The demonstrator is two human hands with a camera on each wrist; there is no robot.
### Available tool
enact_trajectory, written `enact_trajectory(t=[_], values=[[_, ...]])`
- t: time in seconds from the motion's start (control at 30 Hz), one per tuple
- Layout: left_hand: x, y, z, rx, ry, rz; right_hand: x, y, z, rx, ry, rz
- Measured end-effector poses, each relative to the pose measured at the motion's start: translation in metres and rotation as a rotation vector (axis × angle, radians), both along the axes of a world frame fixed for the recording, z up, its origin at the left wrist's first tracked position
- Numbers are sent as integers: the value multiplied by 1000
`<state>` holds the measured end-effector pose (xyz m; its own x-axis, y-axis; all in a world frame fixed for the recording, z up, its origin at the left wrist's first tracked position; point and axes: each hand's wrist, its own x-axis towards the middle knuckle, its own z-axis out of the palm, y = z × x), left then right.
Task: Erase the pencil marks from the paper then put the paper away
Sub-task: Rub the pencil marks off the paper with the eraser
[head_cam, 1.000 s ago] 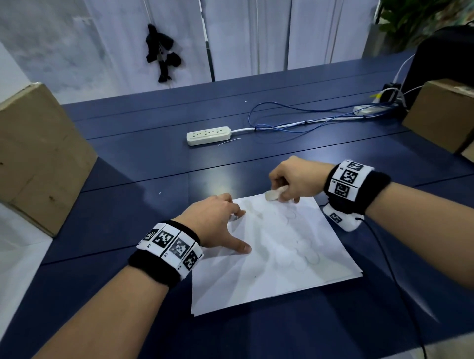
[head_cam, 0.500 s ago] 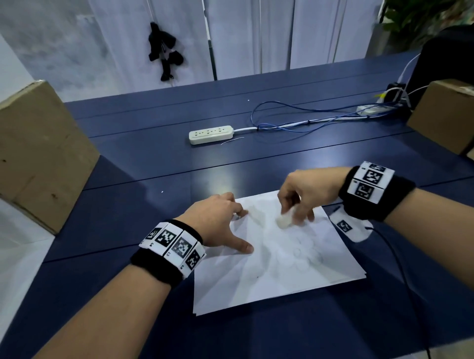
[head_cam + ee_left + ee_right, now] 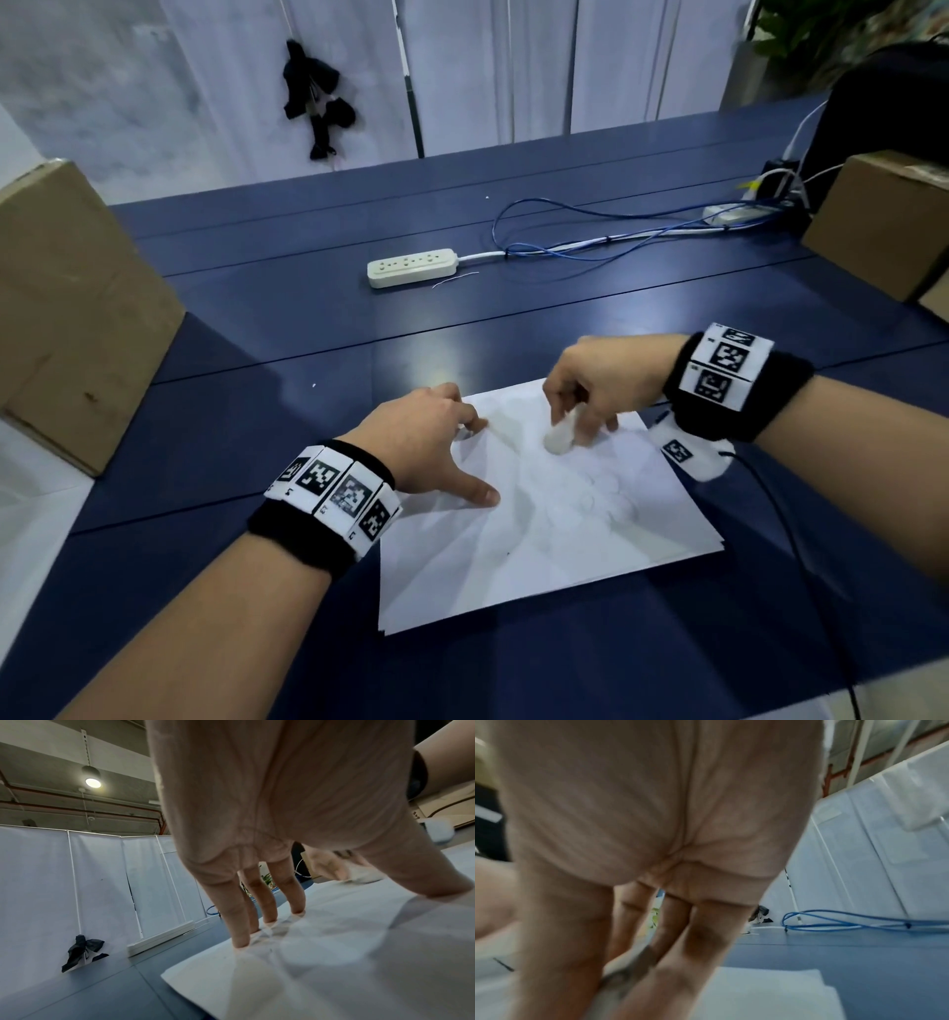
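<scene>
A creased white paper (image 3: 539, 555) with faint pencil circles lies on the dark blue table (image 3: 308, 334) in front of me. My left hand (image 3: 436, 452) presses its straight fingers and thumb down on the sheet's left part; in the left wrist view the fingertips (image 3: 241, 941) stand on the paper (image 3: 347, 963). My right hand (image 3: 590, 390) pinches a white eraser (image 3: 560, 439) and holds its lower end on the upper middle of the sheet. The right wrist view is blurred: the fingers (image 3: 700, 943) close round the smudged eraser (image 3: 618, 981) above the paper (image 3: 770, 994).
A white power strip (image 3: 411, 267) and blue cables (image 3: 590, 241) lie farther back on the table. Cardboard boxes stand at the left (image 3: 67, 318) and right (image 3: 883, 221) edges. White screens with a black bundle (image 3: 313, 103) close the back.
My right hand has carried the eraser from the sheet's far edge down onto its upper middle. The left hand stays pressed on the paper.
</scene>
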<state>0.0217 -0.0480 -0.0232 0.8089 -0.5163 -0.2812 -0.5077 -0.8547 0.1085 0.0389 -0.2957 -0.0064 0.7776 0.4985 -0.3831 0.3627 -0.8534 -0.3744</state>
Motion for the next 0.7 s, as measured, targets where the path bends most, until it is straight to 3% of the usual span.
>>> enact_trajectory(t=[0.1,0.17,0.33,0.47,0.53,0.7], values=[[-1,0,0,-6,2,9,16,2,-1,-13,-182,-97],[-2,1,0,-10,-2,11,16,0,0,-9,-213,-118],[-1,1,0,-12,5,14,-4,3,3,-12,-4,12],[-1,1,0,-19,8,13,14,3,2,-38,-225,-130],[-2,1,0,-22,7,12,16,2,4,-18,-249,-153],[-2,1,-1,-15,9,0,-11,1,4,-9,49,23]])
